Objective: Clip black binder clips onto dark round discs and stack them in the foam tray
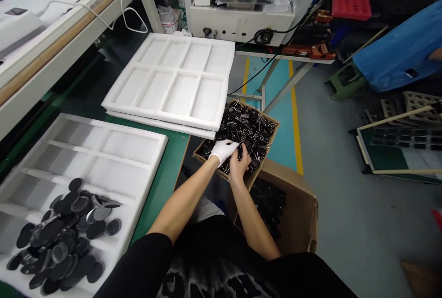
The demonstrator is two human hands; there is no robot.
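Observation:
Both of my hands meet over a cardboard box [272,137] heaped with black binder clips [253,125] that have silver wire handles. My left hand [223,150], in a white glove, has its fingers closed at the small black binder clip [239,151] between the hands. Bare and curled, my right hand [240,163] grips the same clip from the other side. The fingers cover most of it.
A white foam tray [152,150] with several black discs [69,229] lies at left. Stacked foam trays [172,77] overhang the clip box. A larger carton [300,215] with dark parts stands below. Further right are a cart [390,164] and a person in blue [397,54].

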